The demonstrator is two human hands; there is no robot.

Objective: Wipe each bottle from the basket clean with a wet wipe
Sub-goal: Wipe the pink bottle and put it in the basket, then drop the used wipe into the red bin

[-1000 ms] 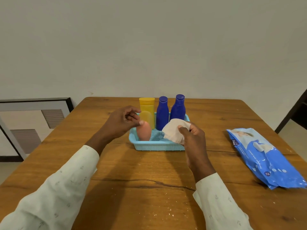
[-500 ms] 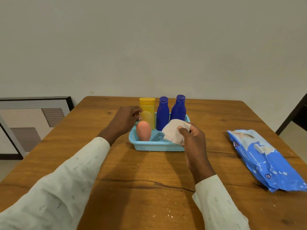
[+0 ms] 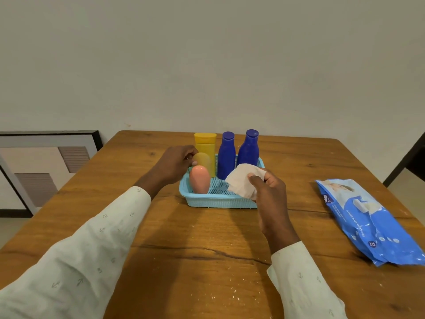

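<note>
L hand (image 3: 174,163) moved onto yellow bottle (image 3: 203,161); R hand (image 3: 268,188) holds wipe (image 3: 241,180).

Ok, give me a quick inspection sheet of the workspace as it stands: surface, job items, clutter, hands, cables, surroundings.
Surface: wooden table, a dark crack across it, pale specks near the front.
Job's things: light blue basket holding five upright bottles: tall yellow bottle, small yellow bottle, pink bottle, left blue bottle, right blue bottle. White wet wipe over the basket's right side.
Clutter: blue wipes pack lying flat, right of the basket.
Hands: left hand fingers at the small yellow bottle, grip unclear; right hand pinches the wet wipe.
Cables: nothing seen.
Surroundings: plain wall; framed picture leaning at left; dark furniture at right edge.
</note>
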